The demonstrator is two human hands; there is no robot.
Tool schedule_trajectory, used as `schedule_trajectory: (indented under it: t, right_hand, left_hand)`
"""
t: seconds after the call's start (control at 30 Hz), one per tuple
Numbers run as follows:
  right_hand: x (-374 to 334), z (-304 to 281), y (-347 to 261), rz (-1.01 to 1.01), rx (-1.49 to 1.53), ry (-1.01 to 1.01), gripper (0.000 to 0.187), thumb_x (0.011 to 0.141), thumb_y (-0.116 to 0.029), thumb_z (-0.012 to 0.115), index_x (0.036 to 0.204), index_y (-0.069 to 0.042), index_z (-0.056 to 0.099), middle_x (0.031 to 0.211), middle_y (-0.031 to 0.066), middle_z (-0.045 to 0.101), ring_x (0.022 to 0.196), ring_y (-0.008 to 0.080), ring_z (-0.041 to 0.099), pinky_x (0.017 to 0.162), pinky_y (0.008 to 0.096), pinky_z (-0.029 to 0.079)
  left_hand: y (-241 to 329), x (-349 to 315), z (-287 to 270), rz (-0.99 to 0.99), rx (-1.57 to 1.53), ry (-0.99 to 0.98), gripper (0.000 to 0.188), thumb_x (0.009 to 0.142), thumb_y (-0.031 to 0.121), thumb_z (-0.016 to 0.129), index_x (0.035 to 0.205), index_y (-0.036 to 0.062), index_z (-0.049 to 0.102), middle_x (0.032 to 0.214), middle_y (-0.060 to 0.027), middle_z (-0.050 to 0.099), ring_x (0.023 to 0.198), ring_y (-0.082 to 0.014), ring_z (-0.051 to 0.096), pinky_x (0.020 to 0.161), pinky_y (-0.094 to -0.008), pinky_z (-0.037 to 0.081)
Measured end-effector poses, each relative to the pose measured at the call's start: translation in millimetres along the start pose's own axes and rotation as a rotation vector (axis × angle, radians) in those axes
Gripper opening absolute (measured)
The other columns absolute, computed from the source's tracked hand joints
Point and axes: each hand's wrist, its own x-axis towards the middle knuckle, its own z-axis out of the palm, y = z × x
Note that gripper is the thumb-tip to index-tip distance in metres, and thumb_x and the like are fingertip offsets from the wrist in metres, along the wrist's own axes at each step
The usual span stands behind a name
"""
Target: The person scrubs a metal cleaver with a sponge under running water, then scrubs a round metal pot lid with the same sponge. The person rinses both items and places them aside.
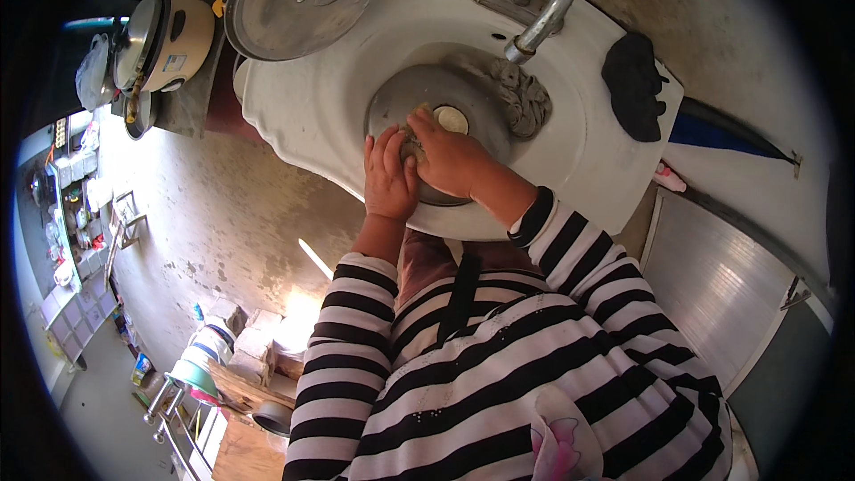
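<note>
Over the white washbasin [579, 156], my left hand [390, 180] and my right hand [452, 157] are close together with fingers curled. Between them shows a small, rough, grey-brown wad [411, 146], mostly hidden by the fingers; its kind I cannot make out. Beneath the hands lies a round grey metal piece [392, 105], like a lid or shallow pan, with a pale round disc [451, 120] on it. To the right of the metal piece sits a crumpled grey cloth [521, 100] in the basin.
A chrome faucet [554, 13] rises at the basin's back. A large metal lid [301, 2] rests at its left rim, near a beige rice cooker [178, 43]. A dark cloth [634, 86] hangs over the right edge. A whitish panel [712, 276] stands at right.
</note>
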Motion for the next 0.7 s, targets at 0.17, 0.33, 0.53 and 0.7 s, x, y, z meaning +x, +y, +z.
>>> schedule_trajectory:
  t: [0.17, 0.33, 0.53, 0.7]
  right_hand:
    - [-49, -7, 14, 0.033, -0.060, -0.273, 0.072, 0.085, -0.015, 0.059, 0.148, -0.003, 0.027, 0.157, 0.0179, 0.026, 0.105, 0.0394, 0.063, 0.085, 0.0466, 0.053]
    - [-77, -13, 47, 0.244, 0.003, -0.167, 0.078, 0.082, -0.010, 0.061, 0.151, -0.008, 0.026, 0.159, 0.0155, 0.023, 0.116, 0.0389, 0.056, 0.089, 0.0452, 0.051]
    - [-61, -11, 60, -0.091, 0.083, -0.134, 0.076, 0.081, -0.009, 0.058, 0.151, -0.010, 0.028, 0.158, 0.0119, 0.027, 0.121, 0.0358, 0.054, 0.093, 0.0430, 0.049]
    - [-63, -19, 71, 0.029, 0.148, -0.295, 0.074, 0.083, -0.009, 0.058, 0.151, -0.011, 0.029, 0.155, 0.0126, 0.034, 0.124, 0.0348, 0.052, 0.097, 0.0412, 0.048]
  left_hand:
    - [1, 1, -1, 0.011, -0.007, -0.007, 0.041, 0.096, 0.021, 0.046, 0.133, 0.0049, 0.046, 0.135, -0.0162, 0.051, 0.127, -0.0363, 0.047, 0.116, -0.0523, 0.027]
    - [2, 1, -1, 0.005, 0.011, -0.017, 0.041, 0.093, 0.018, 0.051, 0.132, 0.0059, 0.046, 0.136, -0.0156, 0.050, 0.126, -0.0349, 0.047, 0.115, -0.0530, 0.027]
    - [1, 2, 0, 0.018, 0.013, 0.002, 0.041, 0.093, 0.018, 0.050, 0.132, 0.0060, 0.046, 0.136, -0.0157, 0.050, 0.127, -0.0352, 0.046, 0.115, -0.0532, 0.026]
    - [1, 2, 0, 0.013, 0.029, -0.007, 0.040, 0.094, 0.020, 0.048, 0.132, 0.0054, 0.046, 0.137, -0.0158, 0.050, 0.128, -0.0350, 0.046, 0.116, -0.0530, 0.025]
